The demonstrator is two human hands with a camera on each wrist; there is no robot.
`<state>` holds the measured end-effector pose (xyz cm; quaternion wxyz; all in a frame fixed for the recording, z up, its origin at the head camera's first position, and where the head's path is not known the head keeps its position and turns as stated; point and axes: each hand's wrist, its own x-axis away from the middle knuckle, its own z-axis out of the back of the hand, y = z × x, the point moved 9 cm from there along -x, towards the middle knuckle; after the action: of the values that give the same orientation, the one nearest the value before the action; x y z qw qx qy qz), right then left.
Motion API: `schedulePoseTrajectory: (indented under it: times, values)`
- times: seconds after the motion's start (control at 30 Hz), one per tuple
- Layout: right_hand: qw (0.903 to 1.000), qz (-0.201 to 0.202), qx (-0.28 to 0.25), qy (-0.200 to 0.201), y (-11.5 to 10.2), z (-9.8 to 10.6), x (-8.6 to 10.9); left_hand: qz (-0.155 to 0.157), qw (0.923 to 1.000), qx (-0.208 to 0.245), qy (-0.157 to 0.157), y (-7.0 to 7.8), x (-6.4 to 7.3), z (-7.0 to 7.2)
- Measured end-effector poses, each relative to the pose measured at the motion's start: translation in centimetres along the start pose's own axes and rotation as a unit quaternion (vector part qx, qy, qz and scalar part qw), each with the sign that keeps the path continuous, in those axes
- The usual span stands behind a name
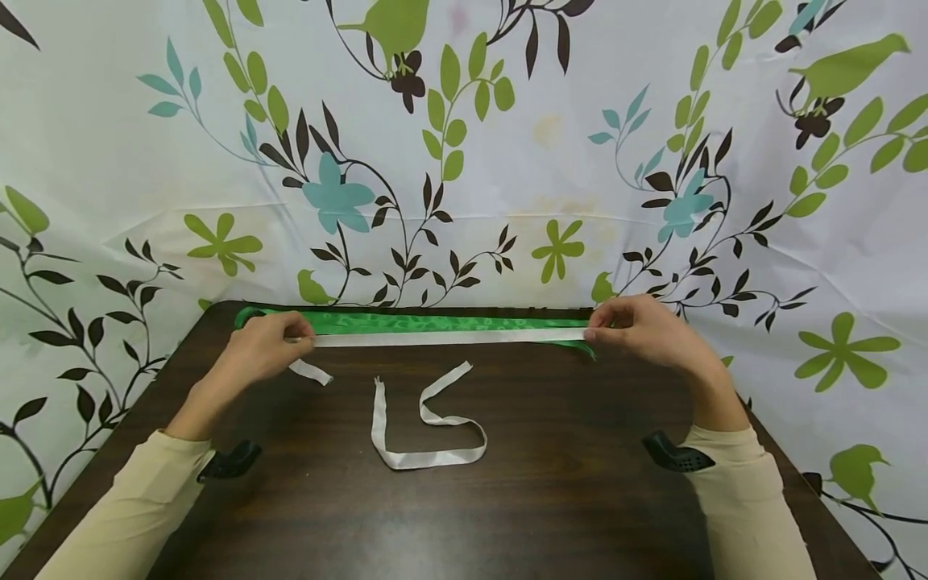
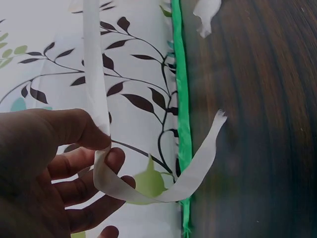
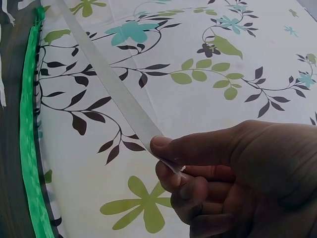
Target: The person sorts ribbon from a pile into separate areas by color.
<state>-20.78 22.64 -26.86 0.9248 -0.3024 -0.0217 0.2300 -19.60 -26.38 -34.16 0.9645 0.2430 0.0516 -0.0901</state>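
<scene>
A white ribbon [image 1: 449, 337] is stretched straight between my two hands, near the far edge of the table. My left hand [image 1: 270, 345] pinches it between thumb and forefinger, and a loose tail of the ribbon [image 2: 195, 176] curls away below the fingers in the left wrist view. At the other end my right hand [image 1: 641, 332] pinches the ribbon's tip, its frayed end [image 3: 179, 169] just showing past the thumb. Behind the taut ribbon a green ribbon [image 1: 420, 323] lies along the table's far edge.
A second white ribbon [image 1: 435, 459] lies in a bent curve on the dark wooden table [image 1: 507, 515]. The patterned curtain [image 1: 464, 242] with leaves and birds hangs right behind the table's far edge. Black wrist devices [image 1: 677, 453] sit at both sleeves.
</scene>
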Motion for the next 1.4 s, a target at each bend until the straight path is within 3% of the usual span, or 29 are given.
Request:
schedulePoseTrajectory:
  times: [0.3, 0.73, 0.93, 1.07, 1.2, 1.4]
  values:
    - [0.9999, -0.002, -0.011, 0.002, 0.5, -0.1, -0.1, 0.024, 0.9990, -0.008, 0.036, -2.2, -0.3, 0.0]
    - [0.9994, -0.030, -0.015, -0.001, 2.3, -0.1, -0.6, 0.044, 0.9987, -0.007, 0.024, -5.9, -0.6, -0.1]
    - [0.9983, -0.049, -0.027, -0.017, 4.2, -0.3, -0.9, 0.016, 0.9998, 0.010, 0.009, -6.3, -1.1, -0.1]
    - [0.9956, -0.058, -0.065, -0.035, 6.2, -0.8, -1.2, -0.005, 0.9998, 0.020, -0.004, -6.5, -1.1, -0.3]
    - [0.9911, -0.068, -0.099, -0.057, 8.4, -1.8, -1.5, 0.007, 0.9997, 0.021, -0.006, -7.3, -0.8, -0.4]
    - [0.9883, -0.082, -0.106, -0.072, 11.0, -2.8, -1.8, 0.019, 0.9994, 0.025, -0.011, -8.2, -0.7, -0.4]
